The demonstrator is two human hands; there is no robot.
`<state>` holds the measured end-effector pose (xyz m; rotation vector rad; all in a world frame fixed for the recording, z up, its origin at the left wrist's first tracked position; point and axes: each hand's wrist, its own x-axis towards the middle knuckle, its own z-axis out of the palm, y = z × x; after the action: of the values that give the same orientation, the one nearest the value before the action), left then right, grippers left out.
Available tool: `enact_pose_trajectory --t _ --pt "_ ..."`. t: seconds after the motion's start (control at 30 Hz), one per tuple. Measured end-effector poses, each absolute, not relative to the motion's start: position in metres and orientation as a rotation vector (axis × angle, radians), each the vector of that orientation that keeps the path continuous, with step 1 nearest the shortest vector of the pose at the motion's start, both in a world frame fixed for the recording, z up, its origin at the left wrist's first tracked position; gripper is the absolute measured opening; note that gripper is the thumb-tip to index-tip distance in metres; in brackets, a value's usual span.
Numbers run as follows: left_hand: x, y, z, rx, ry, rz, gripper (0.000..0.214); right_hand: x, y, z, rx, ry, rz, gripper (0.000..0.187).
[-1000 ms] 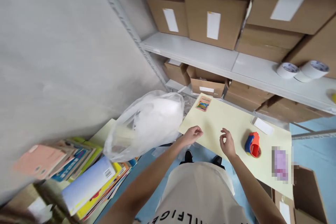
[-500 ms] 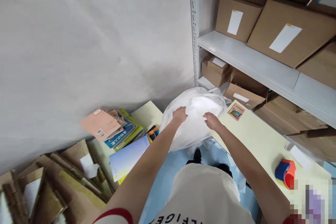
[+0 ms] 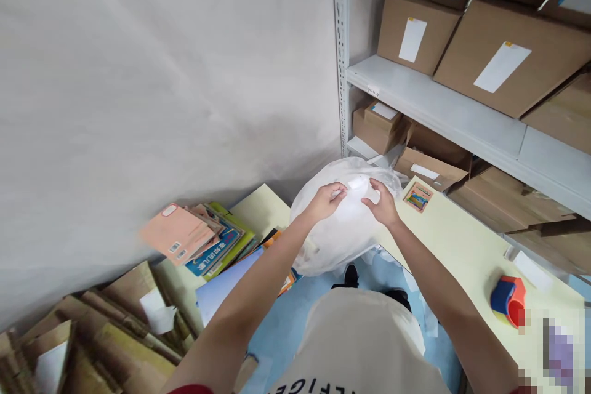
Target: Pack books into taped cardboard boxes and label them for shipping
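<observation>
A large, translucent white plastic bag (image 3: 318, 246) bulges in front of me, between the two tables. Both my hands are over its upper part. My left hand (image 3: 327, 201) has thumb and fingers drawn together, with a thin white bit showing at the tips; whether this is bag film or paper I cannot make out. Facing it, my right hand (image 3: 383, 203) has its thumb and fingers curved and apart. A bright white patch lies between the hands, its nature unclear.
Books (image 3: 178, 231) are stacked on the left table beside upright cardboard pieces (image 3: 133, 320). The right table (image 3: 457, 234) bears a small picture card (image 3: 418, 196) and a red-and-blue tape dispenser (image 3: 508, 300). Cardboard boxes (image 3: 512, 55) fill the metal shelves (image 3: 434, 98).
My hands have moved slightly right and turned towards each other. The left fingers have come together, and the wide white patch in the bag now looks smaller.
</observation>
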<state>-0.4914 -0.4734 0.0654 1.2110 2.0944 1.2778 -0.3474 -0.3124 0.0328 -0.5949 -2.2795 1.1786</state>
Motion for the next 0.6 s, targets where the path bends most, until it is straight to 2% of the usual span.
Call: enact_pose_trajectory --t 0.03,0.13,0.17,0.27,0.37,0.43,0.53,0.6 --pt "-0.491 -0.472 0.073 1.237 2.064 1.304 0.023 -0.346 -0.309 0.042 -0.606 -2.253 1.203 0.056" --pt "-0.494 -0.468 0.096 1.305 2.097 1.437 0.024 -0.335 -0.299 0.070 -0.588 -2.250 1.260 0.027" --pt "-0.495 -0.465 0.103 1.319 2.153 1.512 0.023 -0.329 -0.296 0.078 -0.590 -2.249 1.244 0.024" --pt "-0.497 -0.454 0.120 1.331 2.312 1.701 0.021 -0.304 -0.288 0.096 -0.664 -2.168 1.083 0.029" --pt "-0.491 -0.437 0.135 1.363 2.265 1.705 0.021 -0.266 -0.282 0.104 -0.687 -2.105 0.970 0.032" --pt "-0.481 -0.423 0.146 1.489 2.168 1.644 0.021 -0.238 -0.277 0.110 -0.662 -2.114 0.896 0.048" --pt "-0.461 -0.401 0.166 1.931 2.019 1.405 0.024 -0.200 -0.269 0.130 -0.699 -2.097 0.661 0.089" --pt "-0.442 -0.387 0.180 2.247 1.900 1.156 0.029 -0.185 -0.267 0.150 -0.724 -2.144 0.503 0.101"
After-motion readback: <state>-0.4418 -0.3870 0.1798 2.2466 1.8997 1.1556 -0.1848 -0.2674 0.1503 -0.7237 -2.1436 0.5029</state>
